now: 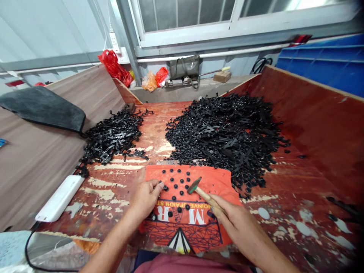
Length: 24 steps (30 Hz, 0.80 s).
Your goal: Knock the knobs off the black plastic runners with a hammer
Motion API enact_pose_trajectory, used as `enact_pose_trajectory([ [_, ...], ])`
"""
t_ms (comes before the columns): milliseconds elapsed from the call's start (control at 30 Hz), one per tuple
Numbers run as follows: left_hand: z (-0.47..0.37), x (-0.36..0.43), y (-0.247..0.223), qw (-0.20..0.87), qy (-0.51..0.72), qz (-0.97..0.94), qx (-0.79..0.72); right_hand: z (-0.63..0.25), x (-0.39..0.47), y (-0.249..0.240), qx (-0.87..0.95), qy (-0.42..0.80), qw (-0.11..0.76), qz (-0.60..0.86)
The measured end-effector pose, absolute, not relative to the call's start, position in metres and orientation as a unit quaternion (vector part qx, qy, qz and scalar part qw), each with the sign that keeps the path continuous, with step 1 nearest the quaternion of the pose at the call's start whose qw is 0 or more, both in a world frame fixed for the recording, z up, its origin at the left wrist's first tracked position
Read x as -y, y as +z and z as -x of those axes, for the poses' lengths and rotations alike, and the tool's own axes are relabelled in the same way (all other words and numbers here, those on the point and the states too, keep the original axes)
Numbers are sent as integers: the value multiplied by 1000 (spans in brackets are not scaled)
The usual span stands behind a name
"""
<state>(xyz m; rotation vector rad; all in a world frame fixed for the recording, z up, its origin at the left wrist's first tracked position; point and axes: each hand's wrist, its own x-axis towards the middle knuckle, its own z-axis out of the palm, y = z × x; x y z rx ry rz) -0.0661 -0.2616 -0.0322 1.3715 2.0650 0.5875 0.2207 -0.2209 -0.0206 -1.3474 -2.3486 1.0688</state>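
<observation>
Pinching a small black piece (166,188) in the left hand (146,196), over an orange cloth (217,180) on a worn red table (159,123); gripping a wooden-handled hammer (205,195) in the right hand (233,217), near loose round black pieces (176,186) on the cloth. Could strike the left hand if swung off line, given so narrow a gap. Might also scatter the round black pieces by jolting or dragging the cloth, or lose the pinched one through too light a hold.

I see a wooden-handled hammer (209,198) slanting over an orange printed cloth (220,182). On my screen, small black round pieces (175,186) dot that cloth.
</observation>
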Motion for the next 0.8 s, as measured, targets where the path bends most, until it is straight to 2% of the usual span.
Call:
enact_pose_trajectory([
  [200, 75, 261, -41, 361, 300, -474, -745, -221, 220, -25, 811, 349, 102, 458],
  [300, 72, 262, -38, 354, 274, -488, -750, -221, 219, -25, 811, 362, 101, 448],
  [500, 64, 261, -29, 273, 185, -517, -790, -221, 220, -22, 816, 355, 105, 444],
  [600, 64, 260, -29, 281, 181, -519, -786, -214, 220, -16, 827, 339, 107, 436],
  [800, 65, 264, -30, 325, 227, -506, -766, -179, 220, -5, 866, 293, 181, 362],
])
